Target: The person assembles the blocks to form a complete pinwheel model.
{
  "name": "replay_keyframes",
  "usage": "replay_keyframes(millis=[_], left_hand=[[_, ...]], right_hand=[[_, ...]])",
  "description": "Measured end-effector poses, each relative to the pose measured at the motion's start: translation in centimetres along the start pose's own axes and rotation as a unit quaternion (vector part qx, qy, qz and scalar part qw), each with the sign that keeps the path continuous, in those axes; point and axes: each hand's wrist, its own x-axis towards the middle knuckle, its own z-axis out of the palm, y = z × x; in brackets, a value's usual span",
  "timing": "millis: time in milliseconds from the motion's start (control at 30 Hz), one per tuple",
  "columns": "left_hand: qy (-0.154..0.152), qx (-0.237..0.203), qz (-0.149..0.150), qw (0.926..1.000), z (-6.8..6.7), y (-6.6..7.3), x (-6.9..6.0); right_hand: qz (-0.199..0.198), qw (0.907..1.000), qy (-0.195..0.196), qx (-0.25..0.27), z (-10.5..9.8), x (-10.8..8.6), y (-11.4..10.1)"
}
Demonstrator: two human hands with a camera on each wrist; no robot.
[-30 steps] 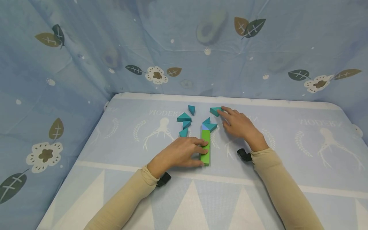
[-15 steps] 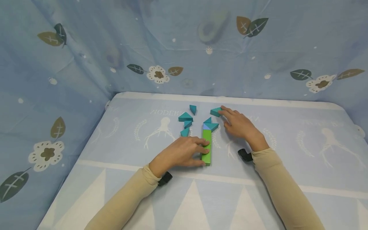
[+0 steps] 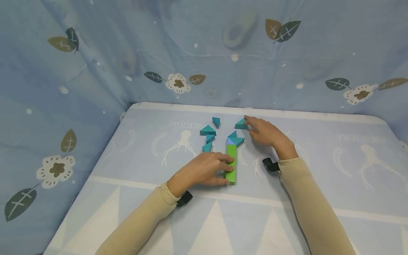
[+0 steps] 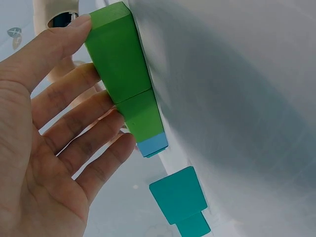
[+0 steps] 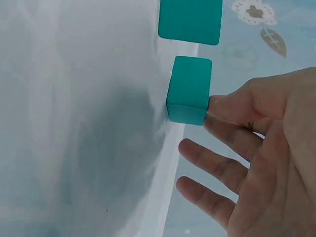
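Two green blocks [image 4: 121, 54] lie end to end in a line, with a small light-blue piece [image 3: 231, 141] at their far end. My left hand [image 3: 205, 169] rests along their left side, fingers spread and nearly straight, thumb at the near end. Teal triangular blocks [image 3: 237, 141] adjoin the light-blue piece. Farther back, my right hand [image 3: 269, 134] pinches the right corner of a teal triangular block [image 5: 190, 84] between thumb and index finger. That block rests on the table, its other fingers loosely extended.
Several loose teal triangular blocks [image 3: 208, 130] lie in a column left of the green line. The patterned tabletop [image 3: 127, 198] meets a blue floral curtain [image 3: 178, 42] at its back and left. Another teal block [image 5: 190, 19] appears in the right wrist view.
The right hand has turned the teal triangular block, so that its long side now faces the front. The left hand has stayed on the green blocks; the head view has shifted slightly.
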Motion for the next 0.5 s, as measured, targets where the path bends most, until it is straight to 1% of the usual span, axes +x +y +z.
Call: replay_keyframes(millis=[100,233,333,500], left_hand=[[0.001,-0.003,0.002,1.0000,0.11,0.03,-0.01],[0.000,-0.001,-0.001,1.0000,0.17,-0.01,-0.02],[0.001,-0.002,-0.004,1.0000,0.16,-0.09,0.02],[-0.001,-0.003,-0.004,1.0000,0.09,-0.16,0.04]], right_hand=[[0.003,1.0000,-0.006,0.007,0.18,0.20,0.16],[-0.009,0.9999,-0.009,0.005,0.40,0.44,0.22],[-0.020,0.9998,-0.007,-0.006,0.20,0.44,0.14],[-0.027,0.9993,-0.002,-0.026,-0.48,0.14,-0.15]])
